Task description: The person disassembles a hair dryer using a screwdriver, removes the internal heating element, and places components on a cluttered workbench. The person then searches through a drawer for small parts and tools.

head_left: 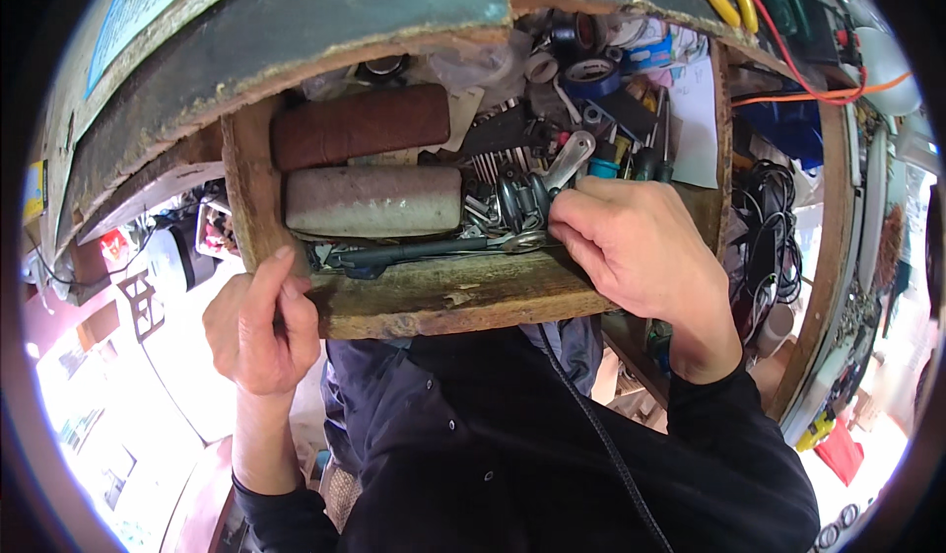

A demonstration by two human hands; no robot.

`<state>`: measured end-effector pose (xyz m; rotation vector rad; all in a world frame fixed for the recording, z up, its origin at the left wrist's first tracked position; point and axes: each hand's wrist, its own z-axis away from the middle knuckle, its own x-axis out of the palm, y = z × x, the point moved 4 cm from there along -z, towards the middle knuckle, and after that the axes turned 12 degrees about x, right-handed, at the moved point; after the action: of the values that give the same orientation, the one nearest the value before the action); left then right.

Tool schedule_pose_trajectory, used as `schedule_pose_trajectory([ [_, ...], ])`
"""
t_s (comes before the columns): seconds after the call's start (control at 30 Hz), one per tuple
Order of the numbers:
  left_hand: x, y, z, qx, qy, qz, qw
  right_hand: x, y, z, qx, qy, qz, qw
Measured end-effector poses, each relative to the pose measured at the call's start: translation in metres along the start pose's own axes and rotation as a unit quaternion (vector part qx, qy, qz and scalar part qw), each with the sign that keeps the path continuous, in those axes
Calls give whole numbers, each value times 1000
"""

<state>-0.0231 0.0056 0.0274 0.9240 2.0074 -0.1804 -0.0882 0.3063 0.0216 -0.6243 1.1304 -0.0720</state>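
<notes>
An open wooden drawer (463, 302) full of small tools and parts juts out in front of me. At its left front corner is my left hand (264, 326), fingers bent and pressed against the wood. My right hand (631, 242) reaches over the front board at the right, its fingers pinched together down among the metal pieces; what they hold is hidden. Just beyond those fingers lies a silver metal lever-like piece (570, 159). Two oblong cases, one brown (360, 126) and one grey (374, 201), fill the drawer's left. A dark slim tool (424, 251) lies along the front board.
A worn bench top (374, 11) overhangs the drawer's back. Blue tape (591, 78), screwdrivers (664, 139) and white paper (695, 124) lie at the drawer's far right. Black cables (774, 218) hang in the compartment to the right. A dark cord (596, 435) runs down my front.
</notes>
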Motion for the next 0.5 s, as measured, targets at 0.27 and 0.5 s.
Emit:
schedule_pose_trajectory([
  [0.27,-1,5,-6,11,-25,-20,999,-1,-2,8,2,64,45,997],
  [0.5,-2,6,-14,23,-12,-40,999,-5,-12,16,-16,96,52,994],
])
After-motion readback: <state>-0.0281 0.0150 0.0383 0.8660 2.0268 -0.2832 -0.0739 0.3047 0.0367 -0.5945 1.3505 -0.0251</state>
